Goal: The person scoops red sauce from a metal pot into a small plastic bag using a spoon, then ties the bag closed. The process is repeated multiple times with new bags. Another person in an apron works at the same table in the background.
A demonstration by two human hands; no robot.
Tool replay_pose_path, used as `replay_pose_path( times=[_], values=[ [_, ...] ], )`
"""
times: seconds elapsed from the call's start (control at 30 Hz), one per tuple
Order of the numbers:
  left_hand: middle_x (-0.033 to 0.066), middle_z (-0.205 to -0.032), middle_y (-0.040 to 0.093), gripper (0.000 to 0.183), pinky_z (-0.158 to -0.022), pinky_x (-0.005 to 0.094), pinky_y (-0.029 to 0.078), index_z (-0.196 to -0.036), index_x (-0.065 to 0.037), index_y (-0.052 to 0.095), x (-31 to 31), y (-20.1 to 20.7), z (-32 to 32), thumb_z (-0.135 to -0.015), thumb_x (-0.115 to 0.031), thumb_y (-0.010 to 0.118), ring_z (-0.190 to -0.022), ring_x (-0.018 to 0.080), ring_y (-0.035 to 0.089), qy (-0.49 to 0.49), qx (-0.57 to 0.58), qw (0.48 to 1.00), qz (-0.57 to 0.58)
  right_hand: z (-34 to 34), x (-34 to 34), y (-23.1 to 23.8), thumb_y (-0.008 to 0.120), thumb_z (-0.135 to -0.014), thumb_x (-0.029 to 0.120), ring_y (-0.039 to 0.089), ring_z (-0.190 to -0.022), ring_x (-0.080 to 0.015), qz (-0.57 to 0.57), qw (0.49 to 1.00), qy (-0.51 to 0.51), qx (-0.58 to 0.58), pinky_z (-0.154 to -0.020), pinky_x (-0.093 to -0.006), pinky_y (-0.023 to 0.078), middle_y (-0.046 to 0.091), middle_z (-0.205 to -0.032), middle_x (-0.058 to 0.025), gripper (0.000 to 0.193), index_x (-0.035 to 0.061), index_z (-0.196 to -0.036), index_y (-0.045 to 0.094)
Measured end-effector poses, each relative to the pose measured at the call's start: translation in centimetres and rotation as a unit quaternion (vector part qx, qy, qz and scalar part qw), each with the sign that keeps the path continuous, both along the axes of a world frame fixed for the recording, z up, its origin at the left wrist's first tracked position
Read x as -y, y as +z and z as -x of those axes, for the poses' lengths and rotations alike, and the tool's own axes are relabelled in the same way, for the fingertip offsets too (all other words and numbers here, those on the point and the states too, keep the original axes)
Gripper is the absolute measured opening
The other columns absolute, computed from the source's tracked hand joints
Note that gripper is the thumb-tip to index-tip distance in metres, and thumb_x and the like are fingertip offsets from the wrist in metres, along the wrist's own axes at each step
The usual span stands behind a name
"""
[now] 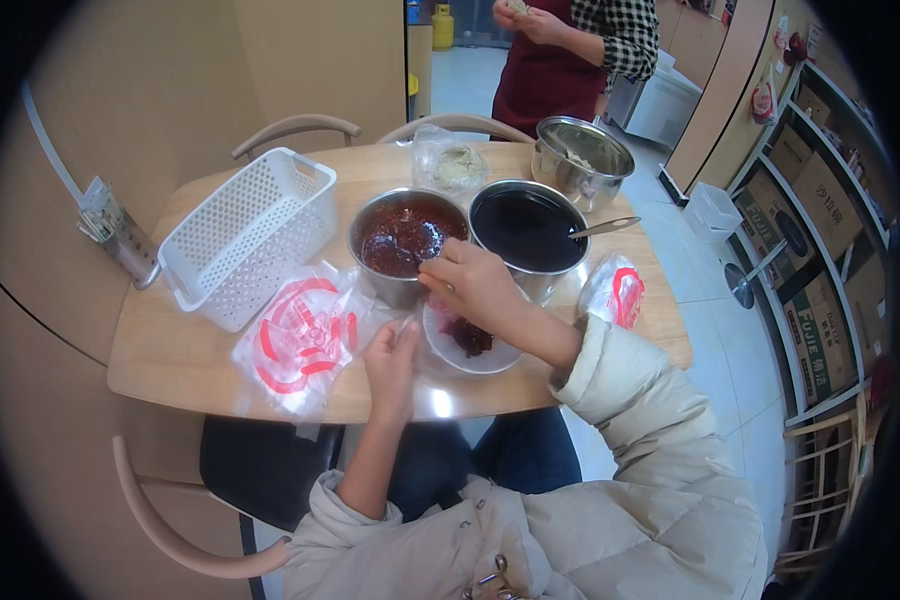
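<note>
My right hand (470,285) is closed at the near rim of a steel pot (395,290) of red chili sauce (400,235). It grips what looks like a spoon, mostly hidden by my fingers and the sauce. Below it, my left hand (392,360) pinches the edge of a clear plastic bag (435,345), which lies open at the table's near edge. Inside the bag is a dark red clump of sauce (468,338). A second steel pot (535,283), full of dark liquid (525,225), stands just right of the first, with a ladle (610,226) resting in it.
A white perforated basket (245,240) and a red-printed plastic bag (305,335) lie left on the table (170,370). Behind the pots are a bag of pale food (460,168) and another steel pot (582,165). Another person (550,75) stands beyond. Shelves (820,250) line the right.
</note>
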State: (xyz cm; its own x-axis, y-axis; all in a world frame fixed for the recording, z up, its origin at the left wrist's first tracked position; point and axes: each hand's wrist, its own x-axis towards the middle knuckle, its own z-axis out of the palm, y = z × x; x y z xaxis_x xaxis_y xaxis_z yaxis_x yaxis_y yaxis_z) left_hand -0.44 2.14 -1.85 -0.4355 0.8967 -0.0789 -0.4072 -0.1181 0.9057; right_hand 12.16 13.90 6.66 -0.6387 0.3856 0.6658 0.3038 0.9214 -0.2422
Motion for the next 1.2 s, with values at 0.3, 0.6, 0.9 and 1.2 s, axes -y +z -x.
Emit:
replay_pose_path(
  times=[0.3, 0.6, 0.9, 1.2],
  values=[
    [-0.0025, -0.071, 0.058, 0.017, -0.056, 0.0233, 0.043, -0.097, -0.004, 0.069, -1.3, 2.1, -0.9, -0.096, -0.02, 0.061, -0.064, 0.008, 0.054, 0.048, -0.065, 0.996, -0.046, -9.8, 5.9, -3.9, 0.06, -0.088, 0.003, 0.06, -0.087, -0.014, 0.394, 0.864, -0.186, -0.253, -0.075, -0.026, 0.049, 0.061, -0.1, -0.008, 0.019, -0.0003, -0.107, 0.06],
    [0.0054, -0.08, 0.062, 0.025, -0.062, 0.0339, 0.05, -0.105, -0.014, 0.074, 0.5, 6.6, -6.5, -0.082, -0.01, 0.068, -0.073, 0.0223, 0.062, -0.115, -0.551, 0.748, -0.351, -10.2, 7.5, -7.7, 0.055, -0.095, 0.008, 0.059, -0.103, -0.0148, 0.587, 0.728, -0.042, -0.352, -0.088, -0.0271, 0.05, 0.059, -0.117, -0.0096, 0.033, -0.0015, -0.126, 0.048],
    [0.0078, -0.082, 0.066, 0.014, -0.068, 0.0252, 0.047, -0.1, 0.004, 0.071, 2.2, 7.5, 0.7, -0.089, -0.002, 0.065, -0.075, 0.0127, 0.06, 0.087, -0.35, 0.918, -0.167, -11.8, 4.9, -6.5, 0.066, -0.089, 0.005, 0.062, -0.076, -0.0112, 0.652, 0.714, -0.083, -0.242, -0.065, -0.0217, 0.049, 0.068, -0.089, -0.0072, 0.015, -0.0004, -0.103, 0.066],
    [0.0118, -0.107, 0.069, 0.015, -0.09, 0.0299, 0.045, -0.078, 0.001, 0.061, 1.1, 11.9, 3.5, -0.089, -0.009, 0.063, -0.103, 0.0174, 0.061, -0.024, -0.31, 0.94, -0.137, -13.4, 4.5, 2.8, 0.071, -0.086, 0.001, 0.058, -0.064, -0.0046, 0.422, 0.89, -0.067, -0.16, -0.056, -0.0201, 0.046, 0.062, -0.082, 0.0, 0.023, -0.0009, -0.107, 0.065]
  ],
)
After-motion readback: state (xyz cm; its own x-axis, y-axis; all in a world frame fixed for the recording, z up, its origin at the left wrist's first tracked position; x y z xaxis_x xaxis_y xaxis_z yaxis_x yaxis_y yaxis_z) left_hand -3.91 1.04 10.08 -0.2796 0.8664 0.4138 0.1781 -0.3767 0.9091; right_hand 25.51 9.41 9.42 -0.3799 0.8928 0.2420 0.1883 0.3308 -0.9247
